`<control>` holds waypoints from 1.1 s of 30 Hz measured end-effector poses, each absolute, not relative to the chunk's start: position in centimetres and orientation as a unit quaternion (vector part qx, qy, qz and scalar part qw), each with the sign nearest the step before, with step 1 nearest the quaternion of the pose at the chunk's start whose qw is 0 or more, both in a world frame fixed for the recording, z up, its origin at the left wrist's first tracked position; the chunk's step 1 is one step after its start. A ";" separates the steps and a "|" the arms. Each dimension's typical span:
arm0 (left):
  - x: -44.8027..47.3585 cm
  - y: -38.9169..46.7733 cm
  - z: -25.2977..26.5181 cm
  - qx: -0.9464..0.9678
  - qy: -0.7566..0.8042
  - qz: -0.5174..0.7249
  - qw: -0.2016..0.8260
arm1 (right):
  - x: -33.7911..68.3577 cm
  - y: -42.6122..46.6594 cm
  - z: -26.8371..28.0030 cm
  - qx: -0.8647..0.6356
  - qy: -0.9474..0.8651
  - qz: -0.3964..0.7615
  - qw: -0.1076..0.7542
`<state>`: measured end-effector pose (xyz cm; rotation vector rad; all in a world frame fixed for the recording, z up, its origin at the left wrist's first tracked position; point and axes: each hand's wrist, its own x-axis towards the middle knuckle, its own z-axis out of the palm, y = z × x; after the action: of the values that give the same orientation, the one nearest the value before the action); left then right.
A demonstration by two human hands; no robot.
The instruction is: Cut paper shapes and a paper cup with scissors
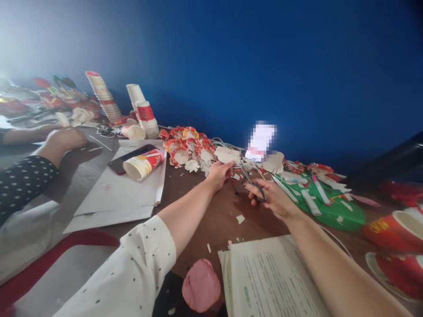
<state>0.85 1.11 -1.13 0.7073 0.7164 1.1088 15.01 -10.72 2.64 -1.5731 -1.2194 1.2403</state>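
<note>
Left hand (219, 176) outstretched, right hand (271, 197) gripping scissors (247, 176)

The left forearm (187, 209), bare below a white fabric sleeve with small dark dots (145, 253), reaches forward and inward to a left hand (218, 176) closed in a pinch. The bare right forearm (320, 246) slants in from the lower right, and the right hand (272, 196), curled inward, is near the left

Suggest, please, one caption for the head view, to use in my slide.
Right hand holding scissors, left hand close by, above a brown table littered with small white scraps.
</note>
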 end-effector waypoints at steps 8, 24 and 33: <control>0.8 1.1 -0.8 0.328 0.348 0.490 0.729 | 15.3 -10.9 3.3 -0.618 -0.482 0.498 0.370; 0.7 0.9 -0.5 0.308 0.338 0.502 0.734 | 15.4 -10.8 2.6 -0.622 -0.495 0.493 0.354; 0.7 1.0 -0.6 0.303 0.349 0.496 0.735 | 15.6 -10.7 2.2 -0.620 -0.489 0.495 0.362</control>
<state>0.69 0.96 -0.60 0.6660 0.7663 1.0903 15.55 -10.71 2.18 -1.5968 -1.2599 1.2759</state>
